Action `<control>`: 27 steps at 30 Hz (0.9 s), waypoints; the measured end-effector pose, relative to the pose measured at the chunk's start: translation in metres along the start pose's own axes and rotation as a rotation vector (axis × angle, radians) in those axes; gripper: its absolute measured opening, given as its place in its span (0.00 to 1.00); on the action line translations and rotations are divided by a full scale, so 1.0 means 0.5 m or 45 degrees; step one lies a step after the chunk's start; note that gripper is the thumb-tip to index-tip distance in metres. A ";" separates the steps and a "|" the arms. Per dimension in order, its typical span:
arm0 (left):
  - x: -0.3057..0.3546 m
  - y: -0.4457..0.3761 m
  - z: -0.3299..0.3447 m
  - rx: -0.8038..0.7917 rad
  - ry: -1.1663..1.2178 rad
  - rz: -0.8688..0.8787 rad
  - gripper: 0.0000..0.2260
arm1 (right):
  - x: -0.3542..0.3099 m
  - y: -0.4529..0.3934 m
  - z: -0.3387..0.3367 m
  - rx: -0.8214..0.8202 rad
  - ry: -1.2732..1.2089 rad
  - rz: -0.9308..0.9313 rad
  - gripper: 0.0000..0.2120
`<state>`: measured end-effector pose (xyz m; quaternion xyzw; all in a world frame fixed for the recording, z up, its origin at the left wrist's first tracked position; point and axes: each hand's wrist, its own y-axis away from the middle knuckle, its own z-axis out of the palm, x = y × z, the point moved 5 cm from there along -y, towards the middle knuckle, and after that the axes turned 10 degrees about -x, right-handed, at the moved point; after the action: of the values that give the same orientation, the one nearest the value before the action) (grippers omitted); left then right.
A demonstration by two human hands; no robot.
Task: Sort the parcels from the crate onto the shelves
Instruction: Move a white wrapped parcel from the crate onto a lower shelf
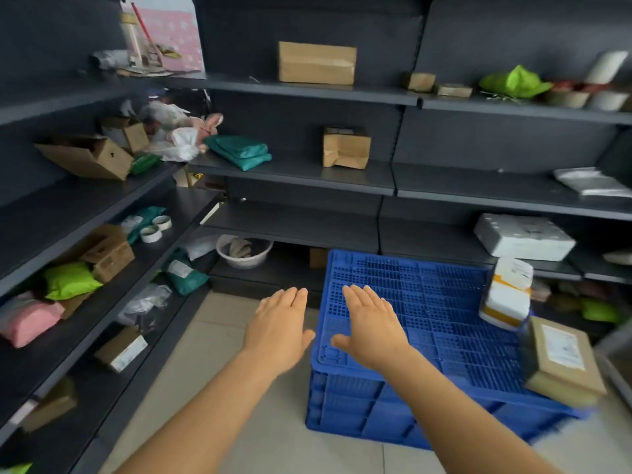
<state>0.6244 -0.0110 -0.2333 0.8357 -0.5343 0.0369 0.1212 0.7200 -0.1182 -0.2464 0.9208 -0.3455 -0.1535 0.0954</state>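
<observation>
A blue plastic crate (427, 336) stands upside down on the tiled floor, its slotted base facing up. A brown cardboard parcel with a white label (564, 360) lies on its right edge. Behind that sits a white and yellow parcel (508, 292), blurred. My left hand (278, 331) hovers flat, palm down, over the floor just left of the crate and holds nothing. My right hand (371, 328) is stretched flat over the crate's near left part, fingers straight, also holding nothing.
Dark shelves (290, 172) run along the left wall and the back. They carry cardboard boxes (316, 63), teal bags (241, 150), a pink bag (29, 321), lime bags (68, 280), tape rolls (155, 229) and a white foam box (523, 237). A white basin (244, 251) sits low down.
</observation>
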 end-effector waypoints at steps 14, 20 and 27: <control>0.458 -0.054 0.145 -0.130 0.008 0.249 0.32 | 0.465 0.231 0.006 0.040 -0.181 0.344 0.42; 0.604 -0.131 0.178 -0.194 -0.035 0.413 0.33 | 0.610 0.265 0.000 0.104 -0.299 0.494 0.43; 0.747 -0.253 0.242 -0.318 -0.033 0.567 0.32 | 0.767 0.253 0.014 0.154 -0.364 0.691 0.42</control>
<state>0.8896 -0.3199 -0.2996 0.6765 -0.7070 -0.0144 0.2055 0.9147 -0.4679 -0.3006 0.7681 -0.5970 -0.2297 0.0284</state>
